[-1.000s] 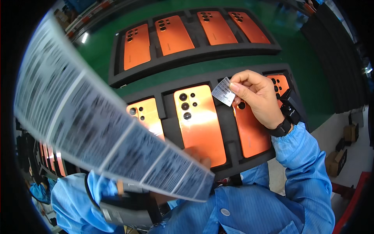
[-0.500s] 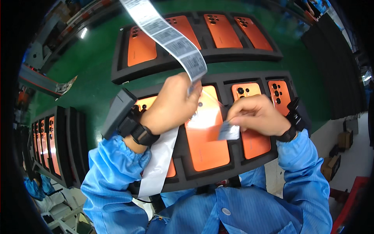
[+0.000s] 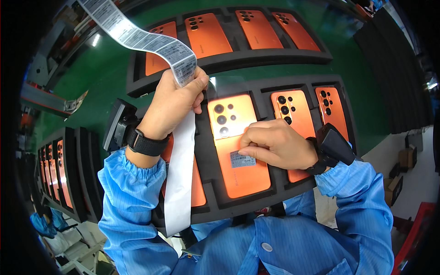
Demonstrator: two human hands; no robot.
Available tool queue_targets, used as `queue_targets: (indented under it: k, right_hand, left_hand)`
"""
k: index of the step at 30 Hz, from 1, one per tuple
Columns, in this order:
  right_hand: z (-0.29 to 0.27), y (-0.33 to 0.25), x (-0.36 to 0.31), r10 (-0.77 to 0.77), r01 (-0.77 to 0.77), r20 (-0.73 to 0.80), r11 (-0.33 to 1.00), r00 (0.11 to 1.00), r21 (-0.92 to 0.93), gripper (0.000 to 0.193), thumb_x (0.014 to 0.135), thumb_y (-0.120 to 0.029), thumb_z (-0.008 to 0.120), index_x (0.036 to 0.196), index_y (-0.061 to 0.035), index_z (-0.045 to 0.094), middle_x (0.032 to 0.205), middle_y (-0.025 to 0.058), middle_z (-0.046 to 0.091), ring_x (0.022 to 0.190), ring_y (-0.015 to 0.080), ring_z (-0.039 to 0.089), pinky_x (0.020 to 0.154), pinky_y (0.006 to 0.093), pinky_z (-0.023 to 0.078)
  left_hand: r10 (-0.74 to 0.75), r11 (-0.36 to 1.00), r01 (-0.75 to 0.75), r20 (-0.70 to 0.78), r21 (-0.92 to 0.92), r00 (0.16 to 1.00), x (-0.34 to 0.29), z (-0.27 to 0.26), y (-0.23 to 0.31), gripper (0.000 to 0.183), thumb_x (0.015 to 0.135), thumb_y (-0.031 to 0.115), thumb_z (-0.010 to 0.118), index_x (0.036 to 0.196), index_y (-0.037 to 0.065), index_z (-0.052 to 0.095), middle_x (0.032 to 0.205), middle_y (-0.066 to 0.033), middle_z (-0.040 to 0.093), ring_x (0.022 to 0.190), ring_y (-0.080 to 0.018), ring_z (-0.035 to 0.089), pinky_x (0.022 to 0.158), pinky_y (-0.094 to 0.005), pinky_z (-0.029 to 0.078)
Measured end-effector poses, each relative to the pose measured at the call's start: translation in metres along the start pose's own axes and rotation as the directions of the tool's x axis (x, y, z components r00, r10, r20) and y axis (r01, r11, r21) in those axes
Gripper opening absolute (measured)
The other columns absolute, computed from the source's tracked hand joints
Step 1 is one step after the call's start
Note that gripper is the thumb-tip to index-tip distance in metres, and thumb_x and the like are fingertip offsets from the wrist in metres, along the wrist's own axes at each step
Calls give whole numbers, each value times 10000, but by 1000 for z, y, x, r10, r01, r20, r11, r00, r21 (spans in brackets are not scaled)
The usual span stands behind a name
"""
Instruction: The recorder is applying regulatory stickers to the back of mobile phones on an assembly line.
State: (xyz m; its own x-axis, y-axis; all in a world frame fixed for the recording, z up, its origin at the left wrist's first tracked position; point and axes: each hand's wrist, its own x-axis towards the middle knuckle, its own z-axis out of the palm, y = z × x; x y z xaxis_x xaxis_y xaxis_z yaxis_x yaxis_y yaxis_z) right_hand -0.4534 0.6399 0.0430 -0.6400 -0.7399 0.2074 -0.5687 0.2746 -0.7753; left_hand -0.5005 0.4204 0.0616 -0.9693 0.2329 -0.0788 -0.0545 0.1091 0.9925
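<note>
My left hand (image 3: 176, 98) is closed round a long strip of printed silver labels (image 3: 158, 42), which arcs up and away to the far left. Its white backing paper (image 3: 181, 178) hangs below the hand, over another orange phone (image 3: 195, 183) in the near tray. Beside it lies an orange phone (image 3: 245, 176), back up, in a black foam tray (image 3: 211, 201). A small grey label (image 3: 242, 159) rests on the lower half of its back. My right hand (image 3: 279, 145) has its fingers curled, thumb and fingertips at the label's upper right edge.
Two more orange phones (image 3: 298, 110) sit in slots to the right. A second foam tray (image 3: 220, 63) with several orange phones (image 3: 208, 34) stands beyond on the green surface (image 3: 103, 114). At the left, foam trays (image 3: 68, 174) stand on edge. Clear film (image 3: 229, 85) shows above the middle phone.
My left hand has moved left with the label strip. My right hand has brought the loose label down and left onto the middle phone's back.
</note>
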Motion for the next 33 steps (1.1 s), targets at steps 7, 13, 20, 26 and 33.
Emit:
queue_targets:
  k: [7,13,20,26,33]
  right_hand:
    - [3,3,2,-11,12,-21,999,1000,51,98,788,-94,607,768,-6,568,689,99,577,601,241,577,552,320,450]
    - [4,3,1,-28,30,-47,998,999,47,105,782,-105,590,740,-15,557,648,103,566,599,271,586,556,345,455]
    - [5,3,2,-39,41,-45,999,998,35,103,776,-104,590,735,-16,556,646,103,565,597,272,584,553,350,452]
    - [4,4,2,-43,43,-49,999,998,16,105,779,-106,589,736,-16,558,649,103,566,604,275,586,556,352,455]
    - [5,3,-2,-50,49,-11,995,999,-85,90,801,-100,607,785,-17,580,723,89,593,641,233,595,573,305,472]
  left_hand:
    - [8,1000,-8,-15,-27,1000,0,0,0,156,877,141,538,781,19,537,570,-1,470,489,-80,449,452,-234,416]
    - [-5,1000,5,-2,-26,1000,0,0,1,149,876,140,538,788,18,541,580,-1,473,498,-80,455,460,-234,423]
    - [-14,999,14,-2,-38,1000,-1,0,0,138,870,134,547,798,16,548,596,1,479,504,-79,464,472,-231,438]
    - [-22,999,22,2,-36,1000,0,1,1,135,868,133,550,798,18,545,605,-1,481,506,-78,466,474,-232,440]
    - [-23,998,24,12,-54,1000,-2,0,0,118,868,145,564,826,41,527,638,6,468,509,-71,446,473,-216,405]
